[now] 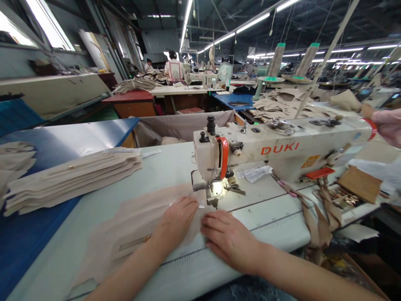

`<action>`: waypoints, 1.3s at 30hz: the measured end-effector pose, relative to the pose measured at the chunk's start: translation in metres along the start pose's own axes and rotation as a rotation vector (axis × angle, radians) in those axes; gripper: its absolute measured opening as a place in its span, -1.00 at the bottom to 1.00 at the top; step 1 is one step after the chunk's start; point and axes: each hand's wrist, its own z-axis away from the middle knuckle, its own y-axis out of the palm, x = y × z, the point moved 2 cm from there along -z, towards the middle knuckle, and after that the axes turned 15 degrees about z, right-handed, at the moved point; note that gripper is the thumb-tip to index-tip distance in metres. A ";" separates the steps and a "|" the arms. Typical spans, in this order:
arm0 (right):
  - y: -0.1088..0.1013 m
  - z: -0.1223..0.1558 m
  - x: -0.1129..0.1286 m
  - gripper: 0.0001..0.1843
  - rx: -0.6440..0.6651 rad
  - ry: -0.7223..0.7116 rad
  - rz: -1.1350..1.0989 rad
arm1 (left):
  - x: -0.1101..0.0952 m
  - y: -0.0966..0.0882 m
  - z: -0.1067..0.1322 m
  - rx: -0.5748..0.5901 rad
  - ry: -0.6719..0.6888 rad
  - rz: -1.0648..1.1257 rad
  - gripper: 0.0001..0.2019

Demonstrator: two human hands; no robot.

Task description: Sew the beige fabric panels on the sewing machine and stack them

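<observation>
Uneven pressure could have skewed or puckered the beige fabric panel (140, 213), its zipper (134, 241) uppermost, which lay on the sewing table (166, 156) just left of the DUKI sewing machine's (282, 148) needle area. Its long axis ran slantwise from near left to far right, that end toward the needle area. The left hand (176, 219) lay nearly flat on it, gripping nothing visible; the right hand (230, 238) was half curled at its right edge, whether pinching cloth I could not tell.

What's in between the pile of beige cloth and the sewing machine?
In the head view, mostly bare, pale tabletop lies between the pile of beige cloth and the sewing machine, with a thin whitish strip by the pile.
</observation>
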 end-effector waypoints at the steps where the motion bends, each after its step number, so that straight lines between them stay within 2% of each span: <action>1: 0.002 0.002 0.002 -0.73 0.023 -0.018 0.036 | 0.000 -0.001 0.000 0.003 0.002 0.005 -0.68; 6: 0.006 0.003 0.003 -0.72 0.056 -0.019 0.100 | 0.001 -0.001 0.000 0.019 0.032 -0.039 -0.68; 13: 0.007 0.004 0.003 -0.74 0.032 -0.013 0.104 | 0.000 0.004 -0.001 0.186 0.009 -0.054 -0.72; 23: 0.007 0.003 0.004 -0.76 0.025 -0.018 0.115 | 0.002 0.003 -0.002 0.156 0.048 -0.048 -0.74; 33: 0.005 0.002 0.002 -0.78 0.019 -0.022 0.070 | 0.001 0.000 -0.005 0.180 0.046 -0.035 -0.72; 39: 0.004 -0.016 -0.022 -0.83 0.005 0.138 0.108 | 0.005 0.004 -0.002 0.147 0.092 -0.073 -0.68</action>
